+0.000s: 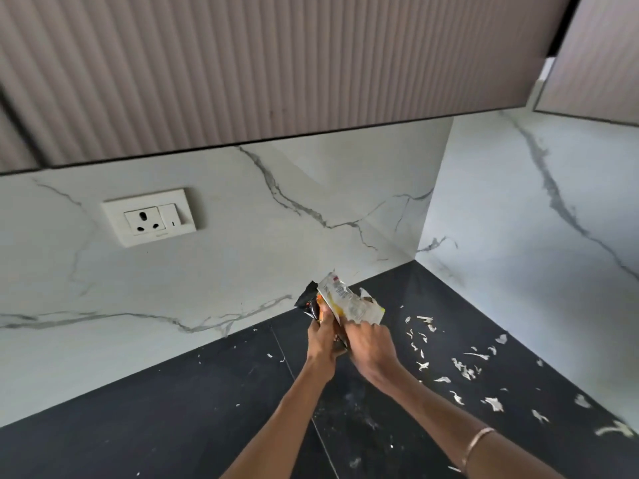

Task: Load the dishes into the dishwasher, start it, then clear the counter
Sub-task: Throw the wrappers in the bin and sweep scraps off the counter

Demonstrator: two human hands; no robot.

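Both my hands meet over the black counter (pixel 173 420) near its back corner. My left hand (pixel 323 340) grips a bunch of crumpled wrappers: a black one (pixel 307 299) sticks out at the left, and orange shows beside it. My right hand (pixel 371 347) presses against the same bunch, its fingers closed on a white and yellow wrapper (pixel 349 302) that stands up above both hands. Several white paper scraps (pixel 463 368) lie scattered on the counter to the right of my hands. No dishes or dishwasher are in view.
White marble backsplash walls (pixel 242 264) meet in a corner behind my hands. A wall socket with a switch (pixel 150 217) sits on the left wall. Ribbed upper cabinets (pixel 259 63) hang low overhead. A thin bangle (pixel 479 440) circles my right wrist.
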